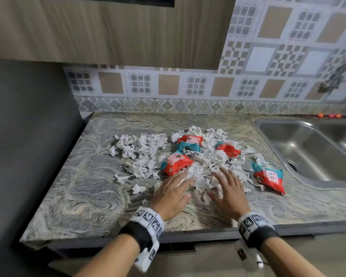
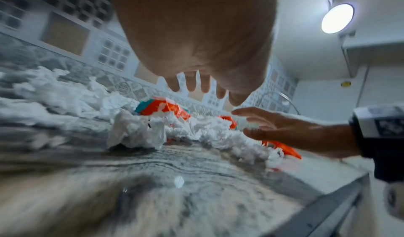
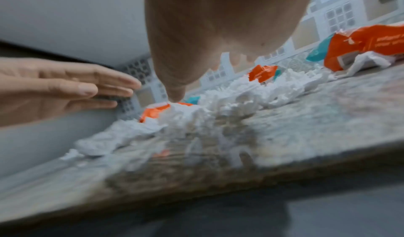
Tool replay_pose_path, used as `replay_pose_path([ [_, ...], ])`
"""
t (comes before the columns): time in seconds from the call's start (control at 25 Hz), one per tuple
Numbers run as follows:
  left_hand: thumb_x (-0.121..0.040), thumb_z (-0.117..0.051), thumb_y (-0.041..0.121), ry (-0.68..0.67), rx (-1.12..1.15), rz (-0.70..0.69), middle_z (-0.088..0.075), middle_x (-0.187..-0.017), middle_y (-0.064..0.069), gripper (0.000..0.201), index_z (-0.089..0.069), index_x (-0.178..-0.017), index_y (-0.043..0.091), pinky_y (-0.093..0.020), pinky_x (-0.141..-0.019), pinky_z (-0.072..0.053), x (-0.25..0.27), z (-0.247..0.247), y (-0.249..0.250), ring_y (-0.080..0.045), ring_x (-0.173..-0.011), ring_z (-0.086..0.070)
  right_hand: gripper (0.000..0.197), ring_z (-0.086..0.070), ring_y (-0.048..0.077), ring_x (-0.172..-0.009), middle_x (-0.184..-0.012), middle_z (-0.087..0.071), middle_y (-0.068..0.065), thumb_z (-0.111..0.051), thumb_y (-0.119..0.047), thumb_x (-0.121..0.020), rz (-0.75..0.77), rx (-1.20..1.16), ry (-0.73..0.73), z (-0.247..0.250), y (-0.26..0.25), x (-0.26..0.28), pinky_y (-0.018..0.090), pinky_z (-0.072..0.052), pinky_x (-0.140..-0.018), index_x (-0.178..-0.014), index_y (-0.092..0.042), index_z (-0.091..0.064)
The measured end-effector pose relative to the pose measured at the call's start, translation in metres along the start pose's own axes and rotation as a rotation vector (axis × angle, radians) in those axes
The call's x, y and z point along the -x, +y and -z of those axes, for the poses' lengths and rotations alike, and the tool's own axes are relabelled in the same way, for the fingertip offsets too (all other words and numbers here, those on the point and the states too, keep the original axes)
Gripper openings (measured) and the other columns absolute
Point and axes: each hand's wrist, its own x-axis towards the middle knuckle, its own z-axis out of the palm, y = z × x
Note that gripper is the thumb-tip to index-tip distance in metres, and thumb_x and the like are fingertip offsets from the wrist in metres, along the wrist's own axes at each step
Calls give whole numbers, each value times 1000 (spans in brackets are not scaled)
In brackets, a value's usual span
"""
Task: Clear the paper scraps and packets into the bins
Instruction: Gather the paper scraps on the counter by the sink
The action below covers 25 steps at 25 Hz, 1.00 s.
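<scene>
White crumpled paper scraps (image 1: 144, 154) lie spread over the marble counter (image 1: 84, 196), mixed with several red-and-teal packets (image 1: 176, 163). One packet (image 1: 269, 177) lies apart at the right, near the sink. My left hand (image 1: 172, 193) hovers flat with straight fingers at the near edge of the pile, just below a packet. My right hand (image 1: 227, 188) is spread beside it, over the scraps. Neither hand holds anything. In the left wrist view my left hand's fingers (image 2: 196, 83) hang straight above the scraps (image 2: 140, 133). The right wrist view shows the packet (image 3: 367, 45) at the right.
A steel sink (image 1: 312, 150) is set into the counter at the right, with a tap (image 1: 336, 76) on the tiled wall. A dark grey appliance side (image 1: 28, 136) bounds the counter on the left. No bin is in view.
</scene>
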Motion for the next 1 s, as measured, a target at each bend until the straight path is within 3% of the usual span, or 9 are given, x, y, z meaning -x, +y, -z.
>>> replay_pose_path([
  [0.12, -97, -38, 43, -250, -183, -33, 11, -159, 9, 65, -4, -151, 31, -40, -120, 1, -43, -13, -14, -13, -146, 13, 65, 7, 22, -145, -156, 6, -13, -35, -70, -88, -118, 127, -196, -15, 18, -16, 51, -4, -118, -145, -49, -14],
  [0.24, -98, -39, 35, -424, -212, -23, 4, -160, 2, 64, -5, -151, 24, -45, -119, -1, -61, -34, -15, -21, -147, 10, 50, -47, 26, -126, -139, -46, 0, -40, -58, -87, -94, 20, -129, -28, 29, -11, 44, -41, -103, -123, -27, -53],
  [0.32, -98, -43, 28, -382, -219, -34, -16, -154, -5, 56, -18, -147, 19, -46, -116, -16, -69, -40, -13, -26, -143, -7, 34, -53, 23, -99, -111, -55, 1, -48, -48, -89, -111, -102, -8, -31, 38, -11, 37, -46, -85, -104, -18, -56],
  [0.48, -96, -47, 26, -242, -170, -114, -45, -116, -7, 18, -46, -110, 13, -36, -93, -38, -88, -47, -14, -27, -114, -40, 4, -51, 19, -81, -93, -52, 0, -50, -19, -95, -231, -340, 98, -15, 49, -28, 30, -37, -72, -96, -17, -47],
  [0.64, -91, -48, 14, -191, -93, -4, -43, -106, -3, 23, -37, -110, 20, -39, -68, -47, -100, -57, -14, -25, -81, -53, 44, -51, 17, -99, -114, -50, 1, -48, 2, -87, -257, -402, 176, -3, 62, -44, 30, -39, -84, -125, -20, -52],
  [0.72, -90, -49, 15, -186, -115, 45, -39, -114, -5, 36, -34, -121, 22, -38, -56, -44, -102, -60, -11, -22, -68, -52, 34, -50, 26, -111, -124, -48, 6, -51, -15, -92, -190, -232, 57, -1, 66, -47, 38, -43, -93, -124, -26, -57],
  [0.84, -96, -41, 34, -168, -199, 52, -31, -130, -11, 32, -34, -125, 22, -39, -79, -46, -103, -64, -9, -25, -97, -49, 34, -34, 28, -129, -138, -40, -2, -41, -52, -95, -172, -5, -208, -6, 66, -42, 51, -33, -104, -122, -36, -51],
  [0.92, -99, -36, 35, -203, -256, 65, -21, -144, -9, 31, -31, -126, 20, -50, -105, -32, -105, -66, -9, -32, -128, -29, 33, -41, 30, -122, -129, -47, 2, -52, -49, -91, -153, 6, -154, -9, 70, -42, 47, -37, -98, -116, -26, -53],
  [1.0, -99, -38, 23, -183, -267, 18, -27, -140, -8, 26, -35, -123, 16, -46, -108, -29, -111, -67, -9, -31, -131, -28, 24, -53, 29, -101, -108, -53, 6, -61, -33, -90, -114, -113, -66, -7, 75, -46, 38, -44, -84, -102, -13, -56],
])
